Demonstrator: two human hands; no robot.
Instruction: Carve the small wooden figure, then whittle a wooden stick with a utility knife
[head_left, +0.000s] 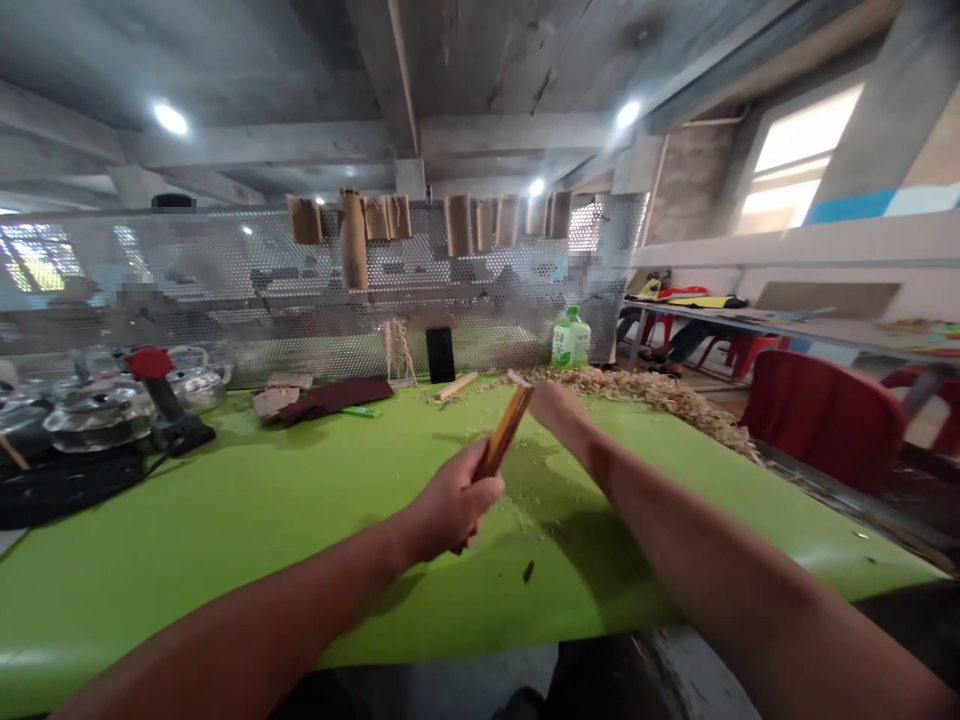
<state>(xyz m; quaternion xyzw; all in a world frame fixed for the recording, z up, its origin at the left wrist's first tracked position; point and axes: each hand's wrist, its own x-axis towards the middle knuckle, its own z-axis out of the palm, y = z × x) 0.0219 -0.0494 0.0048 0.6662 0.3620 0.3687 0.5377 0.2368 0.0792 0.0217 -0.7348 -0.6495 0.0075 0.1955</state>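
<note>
Left hand (450, 500) clenched on a wooden stick (504, 432), tip slanting up toward the right hand (556, 415), whose grip's hard to tell.

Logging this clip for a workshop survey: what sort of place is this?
Probably a woodworking workshop: pale wood shavings heap on a green table, and the left hand grips a wooden strip.

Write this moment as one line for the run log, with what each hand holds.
left hand: holds wooden strip | right hand: by strip's upper end, contact unclear | nearby: green table, wood shavings
</note>
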